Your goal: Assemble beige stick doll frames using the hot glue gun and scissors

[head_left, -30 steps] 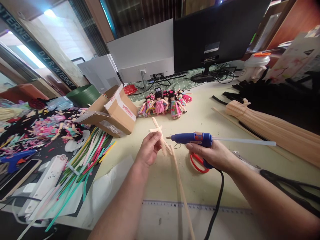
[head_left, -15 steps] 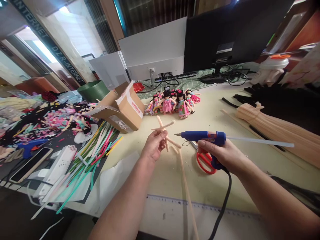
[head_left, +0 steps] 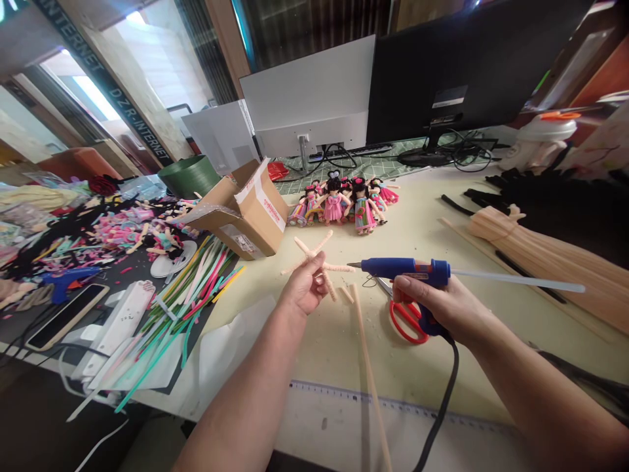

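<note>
Between the thumb and fingers of my left hand [head_left: 307,283] is a beige pipe-cleaner figure [head_left: 339,267], its fuzzy limbs sticking out in several directions. My right hand [head_left: 442,301] grips a blue hot glue gun [head_left: 393,266], with a clear glue stick [head_left: 515,280] jutting from its back. The gun's nozzle points left, close to the tip of one limb; whether they touch I cannot tell. Under the gun lie red-handled scissors [head_left: 405,322], partly covered by my right hand. A long beige pipe cleaner [head_left: 366,354] and a short cut piece [head_left: 347,295] rest on the table below the figure.
Several small dolls [head_left: 334,204] stand behind my hands, beside an open cardboard box [head_left: 260,216]. Coloured pipe cleaners [head_left: 196,288], a phone [head_left: 69,316] and a second glue gun [head_left: 69,282] lie left. A beige bundle [head_left: 550,246] lies right. A ruler [head_left: 354,397] spans the front.
My left hand has turned the pipe-cleaner figure, so its limbs now spread flatter, one pointing at the nozzle. The glue gun stays nearly where it was; the whole view has shifted slightly.
</note>
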Action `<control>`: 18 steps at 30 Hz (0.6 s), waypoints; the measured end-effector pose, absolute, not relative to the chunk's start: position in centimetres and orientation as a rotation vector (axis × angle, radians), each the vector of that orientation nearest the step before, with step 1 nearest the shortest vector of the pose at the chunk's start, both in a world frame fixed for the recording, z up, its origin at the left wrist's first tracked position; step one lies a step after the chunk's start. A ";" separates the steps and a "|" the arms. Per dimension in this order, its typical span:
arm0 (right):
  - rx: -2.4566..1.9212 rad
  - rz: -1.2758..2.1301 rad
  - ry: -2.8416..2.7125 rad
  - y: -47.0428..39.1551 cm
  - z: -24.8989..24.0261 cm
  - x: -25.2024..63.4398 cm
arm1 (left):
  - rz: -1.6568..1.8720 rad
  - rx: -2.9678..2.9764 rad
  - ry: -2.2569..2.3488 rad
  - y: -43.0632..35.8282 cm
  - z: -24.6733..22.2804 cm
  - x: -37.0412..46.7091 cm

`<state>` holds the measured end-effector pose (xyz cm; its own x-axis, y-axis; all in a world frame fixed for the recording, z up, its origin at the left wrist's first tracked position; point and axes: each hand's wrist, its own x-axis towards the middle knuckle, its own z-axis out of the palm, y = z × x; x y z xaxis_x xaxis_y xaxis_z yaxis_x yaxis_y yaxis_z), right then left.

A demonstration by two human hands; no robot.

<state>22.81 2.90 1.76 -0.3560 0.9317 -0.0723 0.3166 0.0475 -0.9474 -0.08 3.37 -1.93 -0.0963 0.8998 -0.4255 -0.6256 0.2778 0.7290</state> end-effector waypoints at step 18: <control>-1.236 1.289 -1.690 2.9 2.3 23.2 | 1.280 0.453 0.853 3.2 -2.2 0.0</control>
